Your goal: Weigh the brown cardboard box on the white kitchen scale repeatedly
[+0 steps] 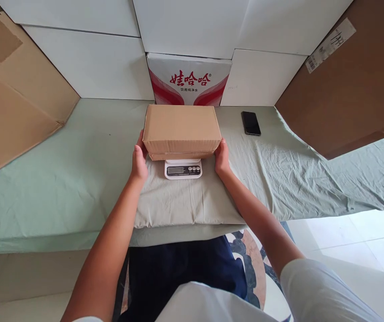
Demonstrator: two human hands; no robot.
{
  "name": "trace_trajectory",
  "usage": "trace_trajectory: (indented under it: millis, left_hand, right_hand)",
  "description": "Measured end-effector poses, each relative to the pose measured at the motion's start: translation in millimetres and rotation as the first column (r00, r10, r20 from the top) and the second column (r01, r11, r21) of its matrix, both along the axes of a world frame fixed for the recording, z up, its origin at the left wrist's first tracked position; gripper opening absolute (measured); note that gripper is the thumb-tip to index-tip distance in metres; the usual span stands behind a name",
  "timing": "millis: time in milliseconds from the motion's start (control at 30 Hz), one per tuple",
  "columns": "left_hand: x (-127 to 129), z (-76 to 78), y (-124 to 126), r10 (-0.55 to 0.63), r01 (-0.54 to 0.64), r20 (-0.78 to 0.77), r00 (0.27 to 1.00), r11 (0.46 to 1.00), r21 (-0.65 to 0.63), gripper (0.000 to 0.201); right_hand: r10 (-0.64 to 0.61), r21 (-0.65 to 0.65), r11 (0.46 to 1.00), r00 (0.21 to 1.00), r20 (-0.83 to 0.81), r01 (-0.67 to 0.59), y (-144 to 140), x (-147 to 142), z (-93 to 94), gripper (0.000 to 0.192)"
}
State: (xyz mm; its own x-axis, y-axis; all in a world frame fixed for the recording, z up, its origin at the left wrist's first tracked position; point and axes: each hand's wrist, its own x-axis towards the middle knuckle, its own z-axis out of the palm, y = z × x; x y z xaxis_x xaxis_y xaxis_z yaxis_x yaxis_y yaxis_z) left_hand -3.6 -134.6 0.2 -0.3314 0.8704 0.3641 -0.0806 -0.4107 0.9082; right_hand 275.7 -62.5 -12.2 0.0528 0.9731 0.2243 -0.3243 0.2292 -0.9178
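Note:
A closed brown cardboard box [182, 123] rests on or just above a small white digital scale [183, 170]. It covers the scale's platform, so I cannot tell whether the two touch. Toward me, the scale's display and its row of buttons stay visible, and no digits are readable. My left hand [139, 162] grips the box's left side, thumb toward me and fingers partly hidden behind the side. On the opposite side, my right hand [222, 156] holds the lower right edge near the front corner.
A green cloth [104, 197] covers the surface. A black phone [251, 123] lies to the right of the box. Behind stands a white and red carton [189, 78] against white panels [192, 27]. Large cardboard sheets flank the space at left [20, 103] and right [343, 85].

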Motion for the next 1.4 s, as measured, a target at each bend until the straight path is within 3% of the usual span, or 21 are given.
trace_trajectory:
  millis: [567, 1100, 1400]
  left_hand:
    - [-6.9, -19.5, 5.3, 0.047, -0.048, -0.022, 0.999, 0.996, -0.075, 0.085]
    - [-3.0, -11.0, 0.4, 0.004, -0.005, -0.041, 0.999, 0.999, -0.032, 0.081]
    - [4.5, -1.3, -6.6, 0.012, -0.014, -0.059, 0.998, 0.999, -0.034, 0.083]
  right_hand:
    - [-0.021, -0.058, 0.998, 1.000, -0.011, 0.020, -1.1, -3.5, 1.3, 0.052]
    - [-0.010, -0.062, 0.998, 1.000, 0.005, 0.010, 2.2, -4.1, -3.0, 0.048]
    - [0.024, -0.022, 0.999, 1.000, -0.002, -0.024, -27.1, -7.4, 22.5, 0.055]
